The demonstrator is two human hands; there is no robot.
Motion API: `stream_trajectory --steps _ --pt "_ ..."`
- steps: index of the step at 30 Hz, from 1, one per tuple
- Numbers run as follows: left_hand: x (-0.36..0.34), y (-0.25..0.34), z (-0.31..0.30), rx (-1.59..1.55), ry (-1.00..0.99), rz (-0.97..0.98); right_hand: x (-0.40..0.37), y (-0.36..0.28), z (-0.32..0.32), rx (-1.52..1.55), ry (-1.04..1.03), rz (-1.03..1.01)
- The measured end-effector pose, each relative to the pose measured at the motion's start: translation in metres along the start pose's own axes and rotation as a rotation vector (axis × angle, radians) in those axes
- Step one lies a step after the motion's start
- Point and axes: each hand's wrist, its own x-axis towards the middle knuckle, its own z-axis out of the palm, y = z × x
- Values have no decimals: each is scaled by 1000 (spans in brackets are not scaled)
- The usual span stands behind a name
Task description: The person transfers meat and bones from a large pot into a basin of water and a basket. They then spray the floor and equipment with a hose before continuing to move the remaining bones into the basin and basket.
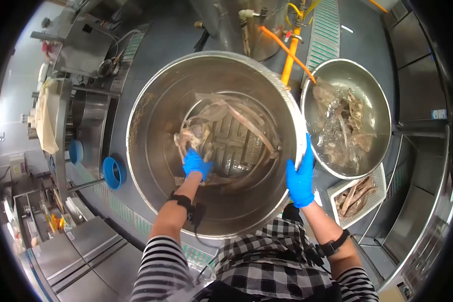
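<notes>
My left hand, in a blue glove, reaches down inside a large round metal pot. Its fingers are closed on the near end of a pale, knobby bone, and the fingertips are partly hidden. Other long bones with pale tissue lie curved along the bottom, over a raised pattern in the metal. My right hand, gloved in blue as well, grips the pot's right rim, thumb on the inner side and fingers outside.
Right of the pot stands a metal basin holding water and bone pieces; an orange hose runs into it. Below the basin is a white basket of bones. A blue round container and steel counters are at left.
</notes>
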Motion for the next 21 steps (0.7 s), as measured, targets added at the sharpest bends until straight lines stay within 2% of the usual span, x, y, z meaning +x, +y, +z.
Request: stream_trajectory --steps 2,3,5,6,7,9,10,12,13,15,19,21 --pt "14 -24 6 -22 33 -441 0 -3 -1 -14 -21 42" --pt "31 -41 15 -24 28 -449 -1 1 -1 -36 -22 54" --pt "68 -80 49 -434 110 -626 -3 2 -2 -74 -16 90" --pt "81 -93 63 -988 161 -499 -2 -4 -1 -57 -18 96" --pt "93 -103 68 -991 158 -500 -2 -4 -2 -20 -53 146" --pt "112 -114 72 -1313 90 -486 -1 -5 -1 -42 -45 180" --pt "118 -119 76 -1316 82 -490 0 -3 -1 -50 -46 183" --pt "121 -126 75 -1413 -105 -563 0 1 -1 -76 -6 169" --pt "122 -128 73 -1415 -111 -562 0 1 -1 -82 -3 170" --pt "124 -129 73 -1239 -258 -433 3 0 -3 -72 -29 207" --pt "99 -114 65 -1361 -142 -462 6 8 -4 -40 -46 168" --pt "77 -99 39 -1575 -166 -455 4 11 -1 -51 -12 130"
